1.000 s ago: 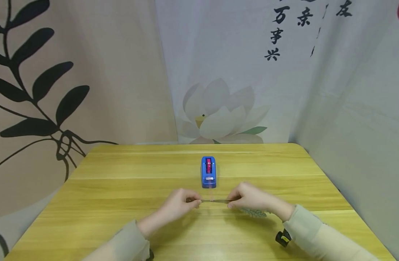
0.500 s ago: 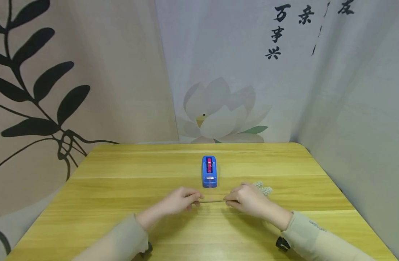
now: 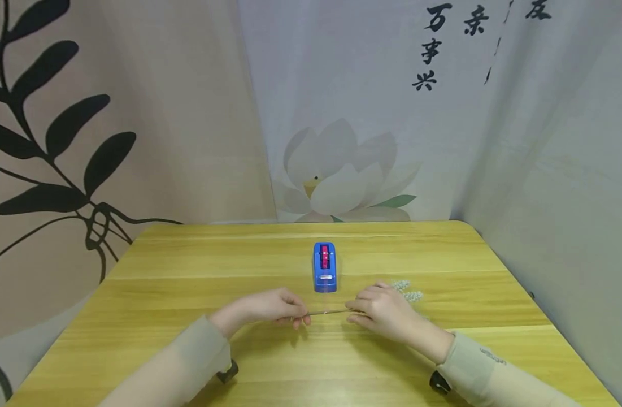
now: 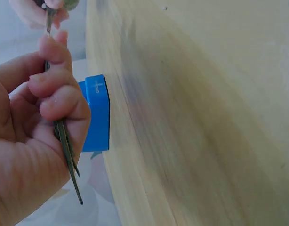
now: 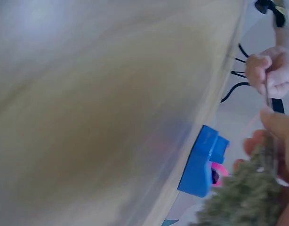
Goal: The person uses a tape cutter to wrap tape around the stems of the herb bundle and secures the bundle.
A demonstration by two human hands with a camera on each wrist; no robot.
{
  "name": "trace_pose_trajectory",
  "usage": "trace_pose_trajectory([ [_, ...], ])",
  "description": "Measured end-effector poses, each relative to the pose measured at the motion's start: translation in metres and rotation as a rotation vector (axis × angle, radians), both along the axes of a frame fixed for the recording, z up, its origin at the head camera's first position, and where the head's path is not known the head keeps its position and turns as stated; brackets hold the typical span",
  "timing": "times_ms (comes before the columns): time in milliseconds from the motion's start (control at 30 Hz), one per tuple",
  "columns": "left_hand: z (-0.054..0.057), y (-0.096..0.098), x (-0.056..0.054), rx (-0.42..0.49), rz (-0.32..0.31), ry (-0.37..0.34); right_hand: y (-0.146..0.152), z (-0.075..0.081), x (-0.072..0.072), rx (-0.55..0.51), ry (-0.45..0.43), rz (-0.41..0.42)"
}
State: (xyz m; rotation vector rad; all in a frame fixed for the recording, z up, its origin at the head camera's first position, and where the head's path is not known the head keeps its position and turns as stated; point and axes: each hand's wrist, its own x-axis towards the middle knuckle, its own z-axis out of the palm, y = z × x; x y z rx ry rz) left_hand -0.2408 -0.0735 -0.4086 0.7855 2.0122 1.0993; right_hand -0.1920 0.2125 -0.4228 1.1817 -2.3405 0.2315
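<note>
Thin greenish stems stretch between my two hands, held above the table and almost level. My left hand grips them at one end; in the left wrist view its fingers curl round the stems, whose loose ends stick out past the palm. With thumb and fingers my right hand pinches them nearer the blossoms. Small pale flower heads show beyond that hand, and these flower heads look blurred in the right wrist view. A small shiny spot sits on the stems between the hands.
A blue tape dispenser with a pink-red core stands just beyond the hands on the wooden table. Printed cloth hangs behind the table and along its right side. A dark band shows at each wrist.
The flower heads have swung from the near side of my right hand to its far side, as the stems turned. My left hand has shifted slightly left. The tape dispenser has stayed put.
</note>
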Motion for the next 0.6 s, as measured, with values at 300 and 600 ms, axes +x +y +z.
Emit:
trace_pose_trajectory([
  [300, -0.001, 0.005, 0.009, -0.02, 0.082, 0.186, -0.005, 0.021, -0.001, 0.05, -0.521, -0.096],
  [600, -0.005, 0.01, 0.015, -0.004, 0.141, 0.242, -0.006, 0.029, -0.014, 0.035, -0.786, -0.095],
])
